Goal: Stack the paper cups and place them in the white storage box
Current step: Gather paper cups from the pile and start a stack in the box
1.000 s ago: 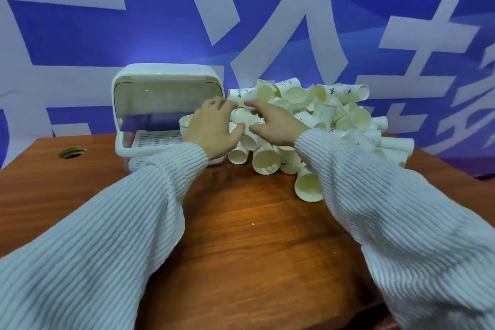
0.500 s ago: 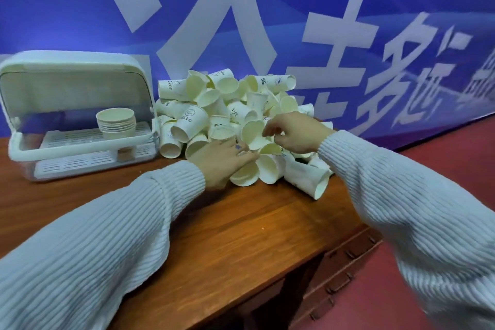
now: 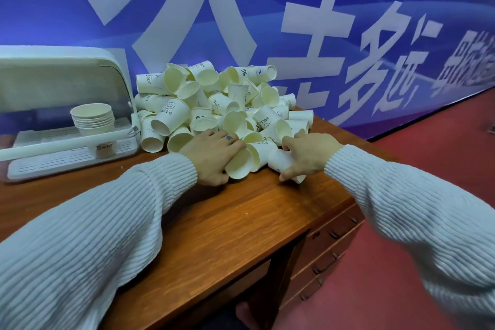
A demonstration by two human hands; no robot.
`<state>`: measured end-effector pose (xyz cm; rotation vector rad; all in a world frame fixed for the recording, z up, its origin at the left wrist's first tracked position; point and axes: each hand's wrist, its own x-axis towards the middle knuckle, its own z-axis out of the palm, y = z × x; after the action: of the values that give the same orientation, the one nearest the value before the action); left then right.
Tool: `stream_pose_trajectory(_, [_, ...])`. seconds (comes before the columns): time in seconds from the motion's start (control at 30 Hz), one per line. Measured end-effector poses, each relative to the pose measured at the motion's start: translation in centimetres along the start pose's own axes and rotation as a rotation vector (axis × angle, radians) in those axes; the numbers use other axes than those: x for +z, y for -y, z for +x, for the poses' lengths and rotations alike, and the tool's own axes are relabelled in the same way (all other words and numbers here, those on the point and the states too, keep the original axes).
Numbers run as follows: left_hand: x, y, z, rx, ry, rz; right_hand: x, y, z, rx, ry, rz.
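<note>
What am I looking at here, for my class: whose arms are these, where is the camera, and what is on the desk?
There is no machine. A person wears a camera on the head, so you look down along their own two sleeved arms. On the wooden desk lies a loose pile of paper cups. At the left stands the white storage box, lid up, with one nested stack of cups inside. The left hand grips a cup lying on its side; the right hand grips another cup. Both sit at the pile's near edge.

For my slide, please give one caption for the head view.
Both hands, left and right, gather paper cups beside the white storage box.
</note>
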<state>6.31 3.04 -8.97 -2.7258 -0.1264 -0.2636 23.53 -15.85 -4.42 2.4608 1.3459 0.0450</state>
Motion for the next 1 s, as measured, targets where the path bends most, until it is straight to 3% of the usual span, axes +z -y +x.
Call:
stream_pose_trajectory(0.27, [-1.1,0.0,-1.2,-0.073,-0.093,-0.189,-1.1,-0.6,-1.0,-0.029,-0.08,0.2])
stream_pose_trajectory(0.4, [-2.2,1.4,-2.4,-0.18,-0.238,-0.357,-3.2,0.2,-1.3,-0.119,-0.199,0.377])
stream_pose_trajectory(0.67, [-4.7,7.3,-8.7,-0.612,-0.523,-0.537,-7.5,7.5,1.0,-0.322,-0.515,0.754])
stream_pose_trajectory(0.77, [-5.0,10.0,-12.2,-0.776,-0.613,-0.608,-9.2,12.0,2.9,-0.365,-0.54,0.899])
stream_pose_trajectory(1.0, [-4.3,13.9,-18.1,-1.059,-0.675,-0.645,-13.6,22.0,7.9,-0.47,-0.66,0.902])
